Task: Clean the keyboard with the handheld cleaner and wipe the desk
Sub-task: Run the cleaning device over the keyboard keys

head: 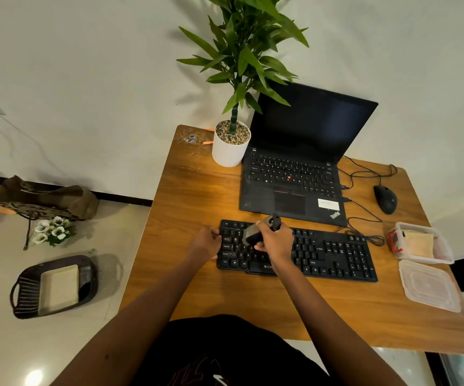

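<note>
Keyboard [331, 257] on desk [197, 190] by wall [86, 65] | right hand [277, 242] grips cleaner [254, 232] | left hand [204, 242] grips keyboard edge

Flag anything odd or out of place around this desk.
Far-left corner of the desk is scuffed with whitish scratches around a sticker. White flowers lie on the floor beside a brown bag. Nothing looks spilled. Left hand holds the keyboard, right hand grips the handheld cleaner, as expected.
</note>
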`<state>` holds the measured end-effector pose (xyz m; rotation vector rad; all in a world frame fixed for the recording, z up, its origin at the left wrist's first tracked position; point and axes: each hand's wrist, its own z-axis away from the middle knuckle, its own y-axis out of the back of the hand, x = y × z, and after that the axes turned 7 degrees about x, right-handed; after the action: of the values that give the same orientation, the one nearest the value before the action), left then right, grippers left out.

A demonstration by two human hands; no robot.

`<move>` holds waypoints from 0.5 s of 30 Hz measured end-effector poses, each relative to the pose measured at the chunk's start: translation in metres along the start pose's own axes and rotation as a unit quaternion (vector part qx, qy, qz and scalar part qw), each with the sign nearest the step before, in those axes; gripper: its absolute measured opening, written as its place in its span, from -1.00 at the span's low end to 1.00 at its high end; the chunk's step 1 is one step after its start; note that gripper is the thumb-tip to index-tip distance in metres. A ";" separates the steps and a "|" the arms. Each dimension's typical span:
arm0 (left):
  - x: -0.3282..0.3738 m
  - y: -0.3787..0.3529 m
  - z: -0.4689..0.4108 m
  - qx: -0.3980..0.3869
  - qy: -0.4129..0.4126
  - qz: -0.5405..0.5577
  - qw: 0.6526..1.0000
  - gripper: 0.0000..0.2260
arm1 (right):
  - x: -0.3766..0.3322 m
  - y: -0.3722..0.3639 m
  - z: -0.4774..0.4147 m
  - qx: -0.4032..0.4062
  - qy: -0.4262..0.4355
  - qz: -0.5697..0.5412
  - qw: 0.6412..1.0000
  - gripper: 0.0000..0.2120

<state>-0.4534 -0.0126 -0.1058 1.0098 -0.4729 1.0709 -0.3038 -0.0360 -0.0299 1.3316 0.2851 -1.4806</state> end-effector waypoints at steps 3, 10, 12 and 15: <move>-0.001 0.000 -0.001 0.002 0.006 0.005 1.000 -0.87 | 0.003 0.001 0.003 -0.082 -0.049 0.017 0.995 -0.91; -0.004 0.001 -0.003 -0.001 0.010 0.004 1.000 -0.89 | 0.002 -0.004 -0.006 -0.041 -0.003 0.013 0.999 -0.83; -0.003 0.001 -0.002 -0.004 0.014 0.008 1.000 -0.87 | 0.003 -0.006 -0.002 -0.098 -0.014 0.041 0.994 -0.86; -0.001 0.001 0.000 -0.010 0.023 0.021 0.999 -0.85 | -0.001 -0.006 -0.007 -0.070 -0.014 -0.004 0.997 -0.91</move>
<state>-0.4548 -0.0132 -0.1061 0.9597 -0.4687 1.1226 -0.3050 -0.0279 -0.0337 1.1976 0.3698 -1.4575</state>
